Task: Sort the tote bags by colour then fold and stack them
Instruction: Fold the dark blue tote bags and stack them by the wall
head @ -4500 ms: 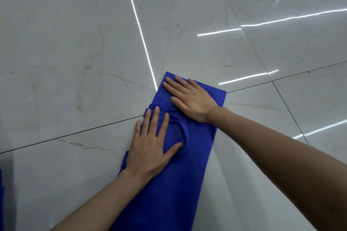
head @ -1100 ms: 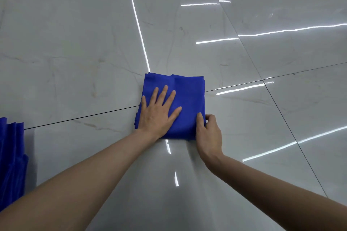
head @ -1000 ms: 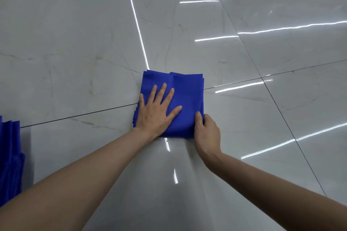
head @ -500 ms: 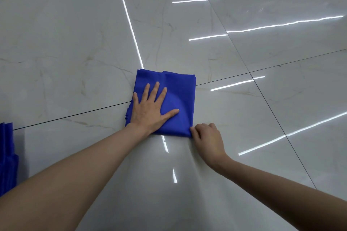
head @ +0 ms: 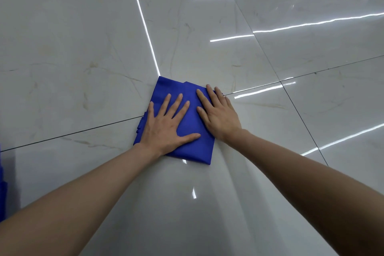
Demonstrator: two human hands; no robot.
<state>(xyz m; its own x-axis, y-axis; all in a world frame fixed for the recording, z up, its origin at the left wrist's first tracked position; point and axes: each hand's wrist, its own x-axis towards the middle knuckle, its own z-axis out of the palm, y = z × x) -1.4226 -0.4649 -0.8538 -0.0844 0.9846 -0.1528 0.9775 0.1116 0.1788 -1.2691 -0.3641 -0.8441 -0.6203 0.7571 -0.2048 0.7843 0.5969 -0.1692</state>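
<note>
A blue tote bag, folded into a small square, lies on the glossy white tiled floor at the centre of the head view. My left hand presses flat on its left half with fingers spread and straight. My right hand lies flat on its right half, fingers straight and pointing away from me, reaching the bag's far right corner. Both hands cover much of the bag's top.
More blue fabric shows as a sliver at the left edge of the frame. The marble-patterned floor tiles reflect ceiling light strips and have dark grout lines.
My right hand left the bag's near right corner, where it was curled, and now lies flat on top of the bag. The left hand stayed pressed down.
</note>
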